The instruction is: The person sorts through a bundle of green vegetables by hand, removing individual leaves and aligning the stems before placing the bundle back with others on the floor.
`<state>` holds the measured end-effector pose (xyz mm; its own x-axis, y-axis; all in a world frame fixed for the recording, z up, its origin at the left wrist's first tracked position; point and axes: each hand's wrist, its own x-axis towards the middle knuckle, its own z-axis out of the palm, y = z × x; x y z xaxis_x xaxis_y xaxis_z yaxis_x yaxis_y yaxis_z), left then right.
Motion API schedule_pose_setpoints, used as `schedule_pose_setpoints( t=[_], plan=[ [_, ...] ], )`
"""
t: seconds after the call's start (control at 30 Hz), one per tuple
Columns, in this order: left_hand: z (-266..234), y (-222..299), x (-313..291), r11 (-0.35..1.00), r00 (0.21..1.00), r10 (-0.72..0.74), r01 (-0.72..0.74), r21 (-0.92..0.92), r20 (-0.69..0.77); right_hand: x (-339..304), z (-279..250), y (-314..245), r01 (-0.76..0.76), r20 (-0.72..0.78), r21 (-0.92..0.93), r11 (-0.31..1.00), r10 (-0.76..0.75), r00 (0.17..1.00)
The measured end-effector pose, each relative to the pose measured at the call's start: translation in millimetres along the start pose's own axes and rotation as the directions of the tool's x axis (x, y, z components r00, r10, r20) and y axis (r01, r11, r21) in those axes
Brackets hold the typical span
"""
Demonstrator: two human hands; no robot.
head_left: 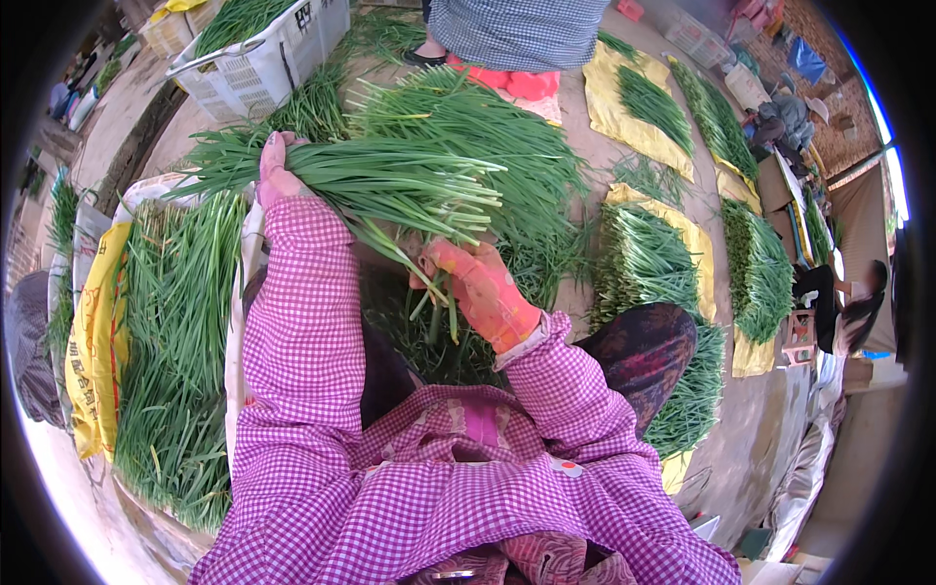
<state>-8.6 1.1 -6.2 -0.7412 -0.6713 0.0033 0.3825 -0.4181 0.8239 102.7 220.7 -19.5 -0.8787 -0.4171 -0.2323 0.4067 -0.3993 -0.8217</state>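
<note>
My left hand [278,174] is closed around the leafy part of a bunch of green chives [390,175]. The bunch lies almost level, its pale cut ends pointing right. Below those ends is my right hand [478,288], in an orange patterned glove, with its fingers pinched on a few drooping chive strands [439,307]. Beyond the held bunch spreads a large heap of chives [487,136] on the ground. More loose leaves [419,341] lie low between my knees, partly in shadow.
At my left stands a long container of chives [180,322] with a yellow sack [97,341] over its side. A white crate [283,63] is at the far left. Chive stacks [643,258] lie on yellow sheets to my right. Another person [512,34] is straight ahead.
</note>
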Motion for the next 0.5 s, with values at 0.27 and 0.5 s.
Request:
schedule_pose_setpoints(
  t=[0.27, 0.5],
  plan=[
    [-10.3, -0.8, 14.9, 0.991, 0.994, -0.079, 0.071, -0.115, -0.072, -76.7, -37.6, -13.9, -0.158, 0.085, -0.569, 0.807, 0.25, 0.965],
    [-10.2, 3.4, 11.9, 0.974, 0.988, -0.133, 0.115, -0.197, -0.078, -59.3, -50.7, -38.8, 0.068, -0.105, -0.711, 0.7, -0.202, 0.974]
  ],
)
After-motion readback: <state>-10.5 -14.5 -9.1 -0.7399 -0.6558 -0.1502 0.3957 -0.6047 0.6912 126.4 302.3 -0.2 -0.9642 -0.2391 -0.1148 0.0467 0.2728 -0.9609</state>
